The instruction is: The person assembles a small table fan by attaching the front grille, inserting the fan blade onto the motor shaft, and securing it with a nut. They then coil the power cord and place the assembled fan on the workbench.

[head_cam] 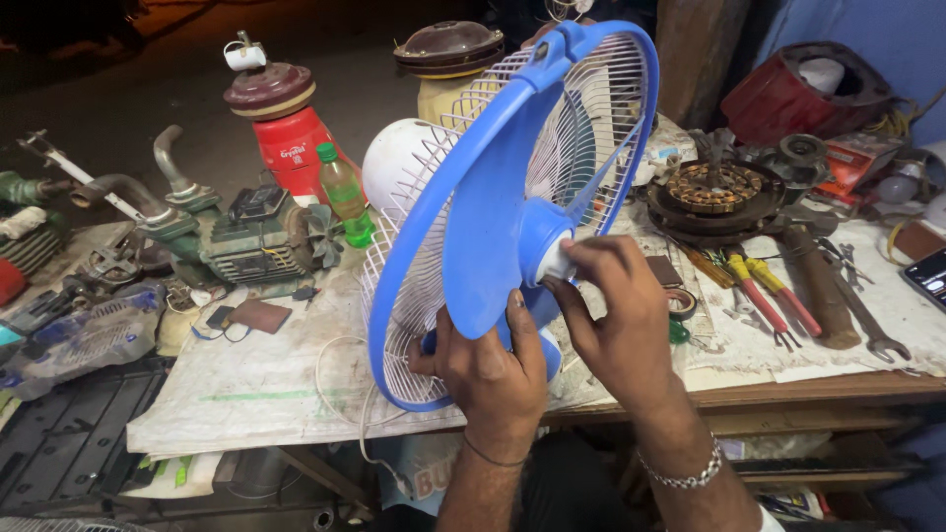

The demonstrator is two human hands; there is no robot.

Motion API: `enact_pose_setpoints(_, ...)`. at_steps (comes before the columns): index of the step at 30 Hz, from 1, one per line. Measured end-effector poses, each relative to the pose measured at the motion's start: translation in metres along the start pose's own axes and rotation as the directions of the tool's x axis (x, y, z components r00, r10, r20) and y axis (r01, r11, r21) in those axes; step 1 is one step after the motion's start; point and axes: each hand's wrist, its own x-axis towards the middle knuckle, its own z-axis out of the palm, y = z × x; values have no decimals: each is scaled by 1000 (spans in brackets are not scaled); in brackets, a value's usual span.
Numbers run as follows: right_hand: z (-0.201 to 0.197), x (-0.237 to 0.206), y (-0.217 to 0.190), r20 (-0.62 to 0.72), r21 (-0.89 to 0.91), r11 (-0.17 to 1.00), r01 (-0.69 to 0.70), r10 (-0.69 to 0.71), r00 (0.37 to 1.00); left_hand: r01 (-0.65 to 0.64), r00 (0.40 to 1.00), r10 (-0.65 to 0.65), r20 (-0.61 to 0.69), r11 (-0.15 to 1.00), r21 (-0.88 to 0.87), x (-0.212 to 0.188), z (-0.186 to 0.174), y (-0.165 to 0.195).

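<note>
Cluttered and dim, the workshop table carries a blue table fan standing on edge in front of the person, its wire guard behind the blades and facing away to the left. The left hand has its grip closed around the lower blade and the guard's bottom rim, steadying them. The right hand sits just to the right — its fingertips pinched narrow on the white hub cap at the fan's centre. The hub's axis points toward the person and slightly right, straight into that hand, so the right is the nearer one. Pliers and a wrench lie well apart on the right; a green bottle stands behind.
</note>
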Motion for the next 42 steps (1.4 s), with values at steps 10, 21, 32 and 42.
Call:
enact_pose_setpoints(10,0,-1,13,54,35,992,-119,117,992,-12,1000,11,11,999,41,-2,2,-2)
enact_pose_setpoints(21,-8,14,9,212,89,888,-452,427,879,10,1000,-11,20,998,57,-1,1,1)
enact_pose_setpoints(32,-24,26,-2,434,-343,937,-70,224,873,-33,998,33,54,999,2,4,-2,2)
enact_pose_setpoints(42,-33,49,-5,536,-368,922,124,101,838,-50,998,50,41,999,-3,9,-4,4)
